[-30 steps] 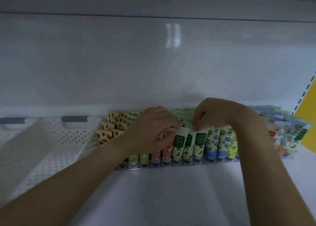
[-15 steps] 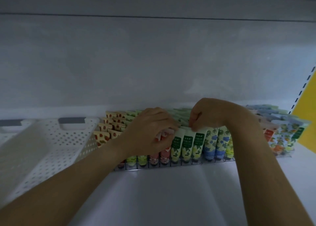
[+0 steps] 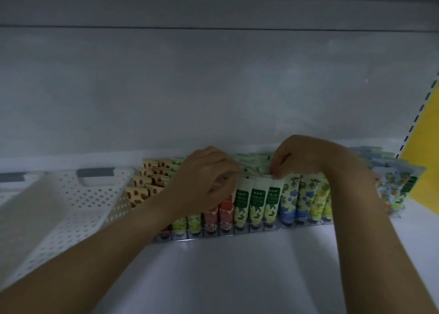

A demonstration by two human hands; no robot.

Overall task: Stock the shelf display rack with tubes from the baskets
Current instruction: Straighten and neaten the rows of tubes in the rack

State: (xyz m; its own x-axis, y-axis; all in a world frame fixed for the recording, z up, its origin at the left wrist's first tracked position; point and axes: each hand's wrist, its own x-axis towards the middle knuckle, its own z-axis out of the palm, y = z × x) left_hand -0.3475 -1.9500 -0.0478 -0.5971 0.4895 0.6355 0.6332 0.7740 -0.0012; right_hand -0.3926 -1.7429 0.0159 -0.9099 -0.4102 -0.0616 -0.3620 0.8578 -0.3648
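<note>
White shelf back panel (image 3: 213, 88) fills most of the view, white shelf deck (image 3: 225, 273) below it, yellow side panel (image 3: 425, 161) at the right edge. White perforated plastic basket (image 3: 78, 202) with a grey handle sits on the deck at left, just beside the clear plastic display rack (image 3: 249, 232), which is packed with upright printed tubes.

My left hand (image 3: 204, 183) curls down over the red flowered tubes (image 3: 224, 210); fingertips hidden, can't tell if I'm pinching one. My right hand (image 3: 304, 157) pinches the crimped top of a white tube with dark green label (image 3: 273, 196), standing cap-down in the rack's front row.

Risks: rows are tight, so pushing this tube down could tilt its neighbours or shove front ones over the low lip. The thin crimp could slip from my pinch. My right forearm could knock the tubes at the rack's right end.

Front row counts: three green-label, two red, two lime tubes (image 3: 186, 223), two blue-flowered tubes (image 3: 295, 202), two yellow-green, partly hidden. Baskets: one, plus a sliver far left. Back rows too blurred to count.
</note>
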